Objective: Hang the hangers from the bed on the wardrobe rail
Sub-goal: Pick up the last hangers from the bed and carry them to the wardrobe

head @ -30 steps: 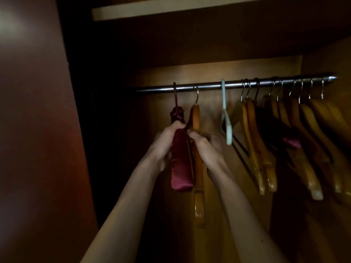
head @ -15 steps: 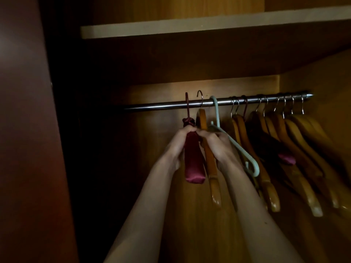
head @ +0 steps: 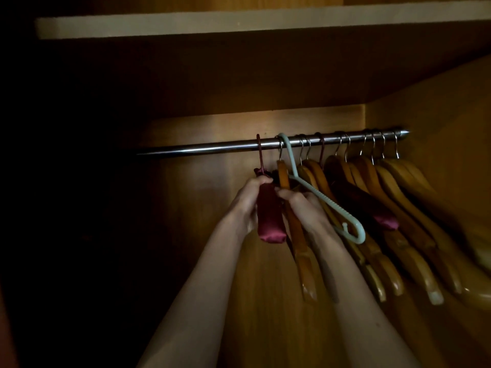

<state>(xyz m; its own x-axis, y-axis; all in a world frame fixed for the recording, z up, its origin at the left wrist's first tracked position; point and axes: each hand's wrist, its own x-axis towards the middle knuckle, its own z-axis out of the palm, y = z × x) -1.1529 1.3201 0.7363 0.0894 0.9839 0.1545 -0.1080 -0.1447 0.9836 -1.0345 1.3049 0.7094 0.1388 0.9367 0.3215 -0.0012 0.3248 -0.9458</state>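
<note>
pale shelf overhead, lit wooden back panel, dark left side

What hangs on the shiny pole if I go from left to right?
Red padded hanger → wooden hanger → pale green plastic hanger → bunch of wooden hangers reaching the rail end.
</note>
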